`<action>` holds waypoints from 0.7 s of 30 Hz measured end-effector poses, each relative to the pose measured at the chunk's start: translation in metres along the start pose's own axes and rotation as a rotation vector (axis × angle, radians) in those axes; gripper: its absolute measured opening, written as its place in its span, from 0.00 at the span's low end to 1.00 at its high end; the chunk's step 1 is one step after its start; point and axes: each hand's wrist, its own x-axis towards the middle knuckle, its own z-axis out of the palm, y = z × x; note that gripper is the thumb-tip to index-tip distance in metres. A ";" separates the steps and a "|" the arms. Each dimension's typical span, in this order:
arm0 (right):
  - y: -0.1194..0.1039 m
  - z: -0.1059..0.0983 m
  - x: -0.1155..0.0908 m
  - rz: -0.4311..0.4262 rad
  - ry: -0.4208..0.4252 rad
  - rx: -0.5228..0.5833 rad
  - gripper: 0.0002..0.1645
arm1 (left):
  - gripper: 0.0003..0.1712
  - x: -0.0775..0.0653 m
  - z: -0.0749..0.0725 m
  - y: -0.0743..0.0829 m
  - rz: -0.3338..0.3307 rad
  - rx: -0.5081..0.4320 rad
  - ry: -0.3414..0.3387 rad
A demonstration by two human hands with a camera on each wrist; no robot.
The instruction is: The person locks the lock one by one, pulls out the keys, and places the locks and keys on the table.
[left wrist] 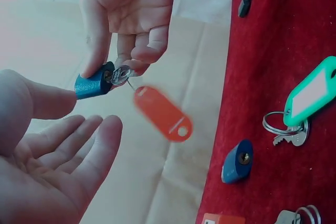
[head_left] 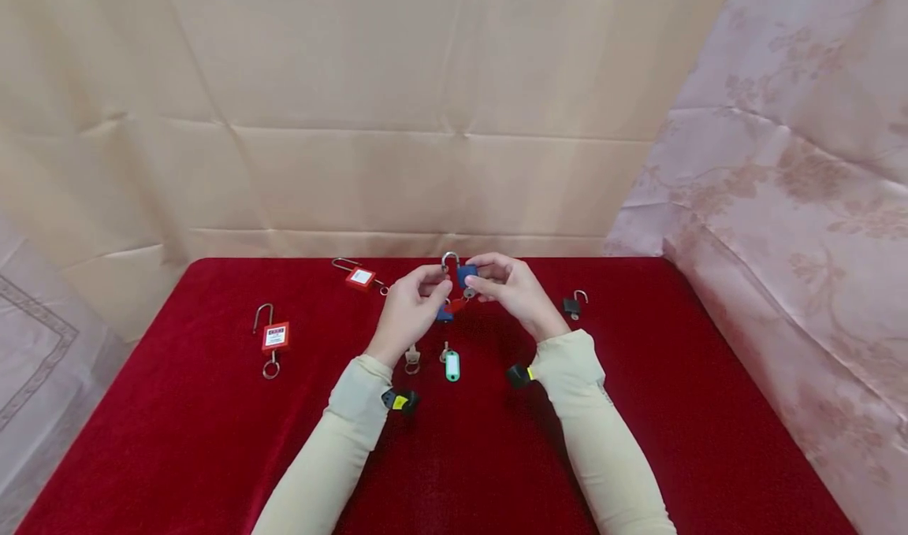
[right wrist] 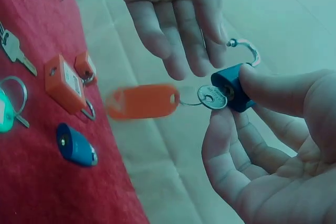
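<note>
Above the table's far edge, my right hand (head_left: 511, 287) pinches a blue padlock (right wrist: 233, 87) between thumb and fingers. Its steel shackle (right wrist: 249, 51) is swung out, with one end free. A key (right wrist: 212, 97) stands in the keyhole, and a red-orange tag (right wrist: 144, 102) hangs from it on a ring. My left hand (head_left: 418, 302) is close on the shackle side, its fingers (left wrist: 100, 150) extended and its thumb overlapping the padlock in the left wrist view. Under the hands, a second blue padlock (left wrist: 239, 162) lies on the red cloth.
A key with a green tag (head_left: 452, 365) and another key on a ring (head_left: 412, 358) lie nearer me. Red padlocks with raised shackles lie at the left (head_left: 275, 336) and back left (head_left: 360, 278). A small black padlock (head_left: 571, 306) is at the right. Cloth hangs behind the table.
</note>
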 end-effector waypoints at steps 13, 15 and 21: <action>-0.004 0.011 -0.003 -0.011 -0.056 -0.015 0.19 | 0.14 -0.004 -0.006 0.005 -0.015 -0.024 0.000; -0.005 0.012 -0.003 -0.011 -0.066 -0.022 0.20 | 0.14 -0.004 -0.006 0.006 -0.025 -0.020 0.006; -0.005 0.015 -0.003 -0.016 -0.071 -0.014 0.19 | 0.14 -0.004 -0.007 0.006 -0.063 -0.001 0.006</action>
